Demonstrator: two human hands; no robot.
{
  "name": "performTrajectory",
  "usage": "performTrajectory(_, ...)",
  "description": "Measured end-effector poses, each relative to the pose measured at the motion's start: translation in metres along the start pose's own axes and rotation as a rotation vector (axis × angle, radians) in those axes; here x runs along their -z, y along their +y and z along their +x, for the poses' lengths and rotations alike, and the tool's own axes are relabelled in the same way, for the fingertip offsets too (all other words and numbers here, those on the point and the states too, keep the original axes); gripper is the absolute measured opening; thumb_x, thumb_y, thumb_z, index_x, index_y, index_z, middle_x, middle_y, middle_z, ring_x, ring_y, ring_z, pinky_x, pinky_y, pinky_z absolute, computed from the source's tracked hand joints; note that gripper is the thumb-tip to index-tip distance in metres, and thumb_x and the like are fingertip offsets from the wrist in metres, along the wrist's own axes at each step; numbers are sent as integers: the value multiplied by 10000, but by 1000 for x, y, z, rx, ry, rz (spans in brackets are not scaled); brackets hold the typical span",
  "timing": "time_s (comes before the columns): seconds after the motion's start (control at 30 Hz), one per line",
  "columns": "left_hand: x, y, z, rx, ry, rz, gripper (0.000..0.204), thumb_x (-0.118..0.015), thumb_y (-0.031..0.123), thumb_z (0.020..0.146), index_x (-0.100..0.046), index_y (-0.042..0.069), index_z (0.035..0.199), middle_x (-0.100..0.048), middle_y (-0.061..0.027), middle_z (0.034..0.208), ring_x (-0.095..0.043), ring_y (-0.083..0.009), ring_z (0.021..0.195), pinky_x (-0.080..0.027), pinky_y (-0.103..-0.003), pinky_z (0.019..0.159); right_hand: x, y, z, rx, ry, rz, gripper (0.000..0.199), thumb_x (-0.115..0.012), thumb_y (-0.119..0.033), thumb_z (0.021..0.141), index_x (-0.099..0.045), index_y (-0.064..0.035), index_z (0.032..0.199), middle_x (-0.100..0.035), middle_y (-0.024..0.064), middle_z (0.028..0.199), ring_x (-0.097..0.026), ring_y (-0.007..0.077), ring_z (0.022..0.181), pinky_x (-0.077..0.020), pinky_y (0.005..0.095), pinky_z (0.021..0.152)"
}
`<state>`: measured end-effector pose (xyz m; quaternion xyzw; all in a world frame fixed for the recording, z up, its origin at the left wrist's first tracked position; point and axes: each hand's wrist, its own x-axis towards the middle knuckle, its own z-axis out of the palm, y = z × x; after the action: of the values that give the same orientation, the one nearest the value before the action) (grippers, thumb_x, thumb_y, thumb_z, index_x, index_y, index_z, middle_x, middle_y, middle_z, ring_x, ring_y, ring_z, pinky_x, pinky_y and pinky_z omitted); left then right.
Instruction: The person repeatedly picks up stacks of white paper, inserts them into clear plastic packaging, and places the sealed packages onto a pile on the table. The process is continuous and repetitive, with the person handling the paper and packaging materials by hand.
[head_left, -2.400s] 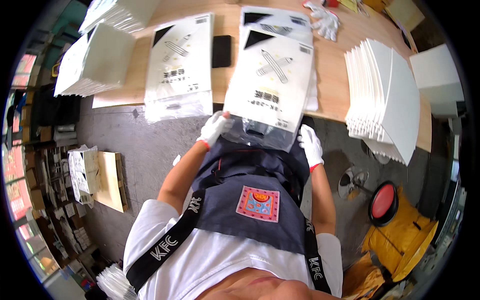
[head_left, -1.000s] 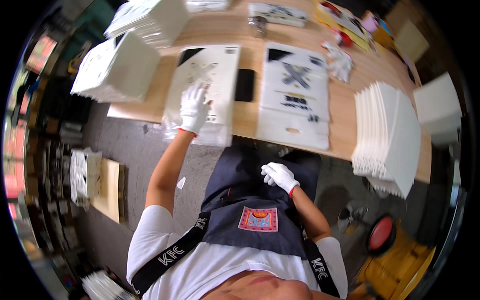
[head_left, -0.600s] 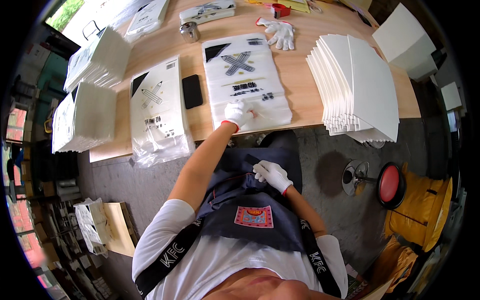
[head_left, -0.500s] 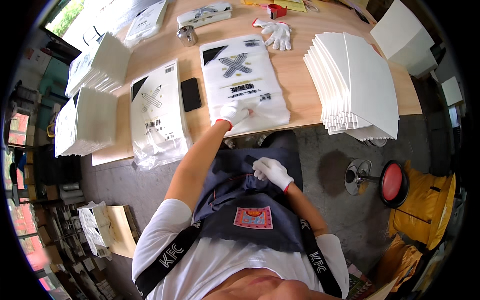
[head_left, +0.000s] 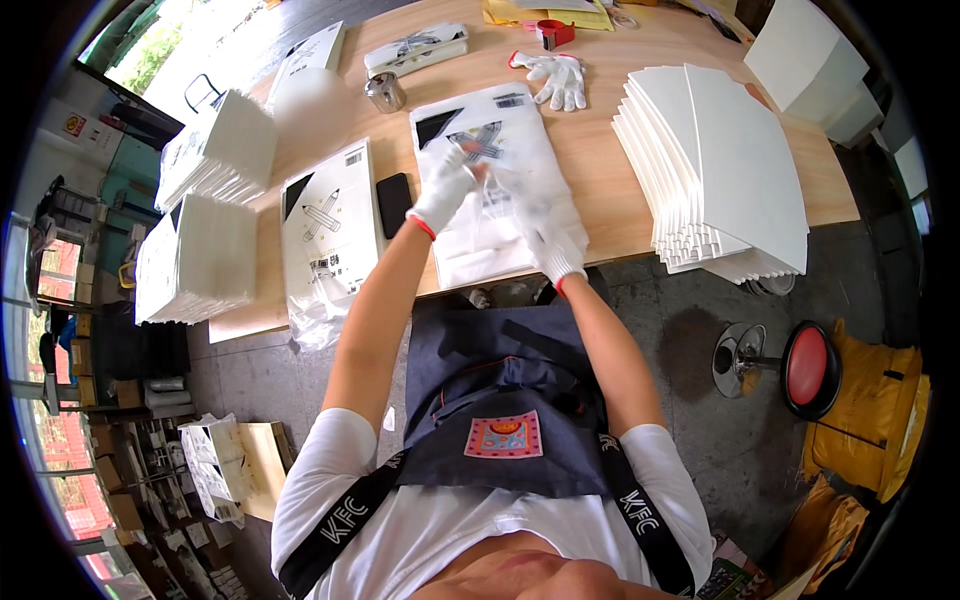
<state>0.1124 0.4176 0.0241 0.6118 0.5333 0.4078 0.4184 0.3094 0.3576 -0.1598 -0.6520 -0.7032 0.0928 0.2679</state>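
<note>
A stack of clear printed plastic bags (head_left: pixel 470 255) with a pencil design lies in front of me near the table edge. My left hand (head_left: pixel 446 192), in a white glove with bare fingertips, is over the upper middle of the bags, thumb and forefinger apart. At the lower right of the same bags is my gloved right hand (head_left: pixel 552 245), its fingers smeared by motion, so their grip is unclear. A filled bag of paper (head_left: pixel 325 225) lies to the left, a black phone (head_left: pixel 394 206) between it and the stack.
Packed paper piles (head_left: pixel 200 265) stand at the table's left. A fanned stack of white sheets (head_left: pixel 745 165) is on the right. Farther back are a metal canister (head_left: pixel 384 93), a spare glove (head_left: pixel 560 80) and a red tape dispenser (head_left: pixel 555 35). A red-seated stool (head_left: pixel 812 370) stands right.
My left hand has moved up and away over the bags. The right hand has risen from my apron to the bags' lower right, and the dark object it was at stays on the apron.
</note>
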Motion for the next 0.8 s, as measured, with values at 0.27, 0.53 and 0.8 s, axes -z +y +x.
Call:
performTrajectory(0.27,-15,40,-30,-1,-255,-187,293,-503,1,936,-592,68,1207,-695,-50,1031,-626,-107,818,-503,-240,649,156,-58,-5,-210,-478,354,483,-476,-519,932,-686,-99,1043,-703,135,922,-681,357,790,-513,446,759)
performTrajectory(0.53,-81,117,-152,-821,-363,22,486,-539,-103,689,-608,84,1133,-716,-82,951,-677,-279,899,-538,-339,761,81,-65,9,307,35,428,376,-564,-399,913,-659,-75,1078,-697,145,976,-664,330,899,-509,414,797)
performTrajectory(0.8,-84,30,-110,-200,-281,-59,225,-547,29,927,-663,70,1116,-691,-49,948,-646,-168,841,-518,-303,736,239,-51,-40,209,-389,-41,251,-609,-326,890,-654,-102,996,-677,108,962,-656,312,868,-517,435,758)
